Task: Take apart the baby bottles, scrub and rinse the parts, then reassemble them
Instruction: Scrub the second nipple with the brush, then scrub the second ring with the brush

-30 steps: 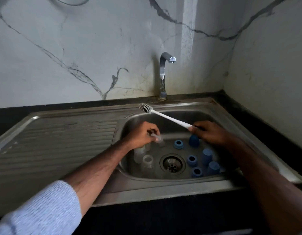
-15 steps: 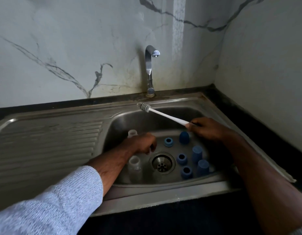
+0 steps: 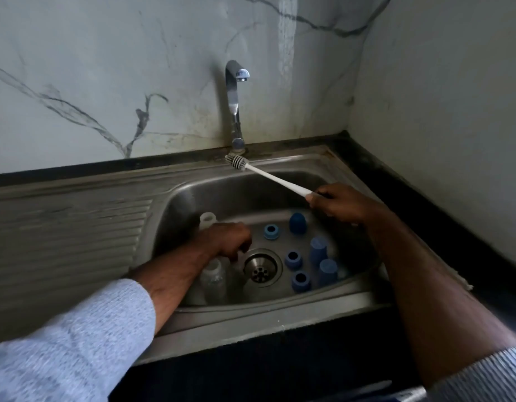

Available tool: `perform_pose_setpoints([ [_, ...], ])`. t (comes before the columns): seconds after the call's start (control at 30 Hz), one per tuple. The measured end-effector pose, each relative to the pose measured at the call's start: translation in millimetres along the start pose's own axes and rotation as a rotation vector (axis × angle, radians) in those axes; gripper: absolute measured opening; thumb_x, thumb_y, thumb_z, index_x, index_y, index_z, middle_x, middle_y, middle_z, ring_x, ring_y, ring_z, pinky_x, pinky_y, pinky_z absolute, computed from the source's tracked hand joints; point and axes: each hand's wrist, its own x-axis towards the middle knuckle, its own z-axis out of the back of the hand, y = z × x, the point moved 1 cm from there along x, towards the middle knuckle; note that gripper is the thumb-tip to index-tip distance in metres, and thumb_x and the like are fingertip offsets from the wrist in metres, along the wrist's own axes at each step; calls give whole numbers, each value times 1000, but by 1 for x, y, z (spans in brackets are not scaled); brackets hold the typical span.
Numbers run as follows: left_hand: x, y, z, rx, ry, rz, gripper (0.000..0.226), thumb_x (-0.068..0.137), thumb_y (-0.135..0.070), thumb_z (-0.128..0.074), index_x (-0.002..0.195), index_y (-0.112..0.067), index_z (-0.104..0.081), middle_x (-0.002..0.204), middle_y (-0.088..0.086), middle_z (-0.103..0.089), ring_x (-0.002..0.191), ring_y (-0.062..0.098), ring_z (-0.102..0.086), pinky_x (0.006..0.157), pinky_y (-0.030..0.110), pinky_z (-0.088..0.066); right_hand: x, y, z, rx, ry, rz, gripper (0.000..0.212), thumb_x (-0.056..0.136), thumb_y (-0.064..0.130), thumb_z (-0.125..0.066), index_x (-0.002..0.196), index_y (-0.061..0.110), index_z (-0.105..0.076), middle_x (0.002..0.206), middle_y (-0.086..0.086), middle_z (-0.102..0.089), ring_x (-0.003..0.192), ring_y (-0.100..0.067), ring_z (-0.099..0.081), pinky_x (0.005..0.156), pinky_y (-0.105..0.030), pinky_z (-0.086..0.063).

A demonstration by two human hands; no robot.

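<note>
Scrubbing stage: right hand [image 3: 336, 203] grips the brush [image 3: 268, 177], left hand [image 3: 226, 239] curled over clear bottles [image 3: 213, 278] at nine o'clock of the drain [image 3: 261, 268], its hold unclear; next, lift one.

Two bare forearms are seen entering from the bottom of the frame. At the lower left, the left arm is covered to mid-forearm by a light blue-grey sleeve [image 3: 68, 340] of soft, finely ribbed knit fabric with a heathered look; its cuff is pushed back and the left hand [image 3: 226, 239] is left uncovered. At the lower right corner, a small part of the matching right sleeve [image 3: 483, 378] is shown, with fine stripes visible. The right hand [image 3: 342, 204] is likewise bare. No rings, watch or gloves are seen.
</note>
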Motion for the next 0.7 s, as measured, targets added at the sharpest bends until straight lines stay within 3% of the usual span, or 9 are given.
perform_pose_setpoints([
  [0.1, 6, -10, 12, -26, -136, 9, 42, 70, -33, -86, 107, -25, -69, 103, -4, -65, 97, 16, -62, 74, 27, -46, -3, -1, 5, 4, -28, 5, 31, 100, 49, -54, 103, 24, -71, 79, 5, -63, 71, -11, -59, 61, -26, -40],
  [0.2, 21, -33, 18, -155, -202, -2, 39, 72, -34, -85, 107, -25, -70, 101, -5, -68, 95, 16, -64, 76, 27, -49, -6, -3, 10, 18, -72, -15, 29, 99, 49, -55, 102, 24, -70, 83, 1, -67, 76, -15, -64, 66, -28, -44],
  [0.37, 52, -66, 7, -238, -109, -86, 60, 78, -35, -82, 132, -23, -58, 121, 0, -63, 108, 17, -61, 92, 35, -52, -9, -6, 11, 41, -89, 5, 29, 100, 48, -55, 104, 23, -70, 84, 0, -66, 77, -14, -62, 67, -28, -44],
  [0.47, 61, -77, 1, -215, -72, -105, 54, 87, -34, -72, 137, -24, -54, 126, 1, -60, 113, 20, -59, 96, 34, -48, -8, -5, 11, -15, -37, 39, 32, 100, 49, -54, 106, 22, -70, 85, 0, -66, 80, -15, -63, 71, -30, -47],
  [0.53, 63, -81, -1, -194, -2, -120, 46, 89, -39, -64, 132, -28, -56, 125, 0, -59, 112, 20, -59, 97, 40, -50, -6, -5, 10, -45, -38, 44, 33, 100, 51, -54, 105, 23, -71, 88, -1, -68, 83, -15, -64, 75, -32, -49],
  [0.6, 66, -82, -6, -188, 37, -152, 33, 81, -44, -55, 109, -29, -64, 117, 0, -62, 103, 20, -62, 92, 46, -53, -4, -5, 10, -66, -44, 56, 34, 99, 52, -53, 103, 23, -71, 89, 0, -68, 84, -14, -63, 77, -32, -49],
  [0.63, 66, -81, -8, -202, 28, -147, 25, 80, -42, -55, 98, -27, -64, 110, 1, -64, 98, 21, -63, 89, 45, -54, -4, -5, 9, -79, -43, 65, 34, 99, 52, -54, 102, 23, -71, 89, 0, -68, 83, -14, -63, 77, -32, -49],
  [0.7, 63, -77, -1, -307, -103, -134, 17, 83, -30, -66, 96, -19, -66, 102, 2, -65, 94, 21, -64, 83, 36, -53, -2, -6, 8, -98, -43, 73, 35, 99, 53, -54, 101, 23, -72, 88, 0, -68, 82, -13, -63, 76, -32, -49],
])
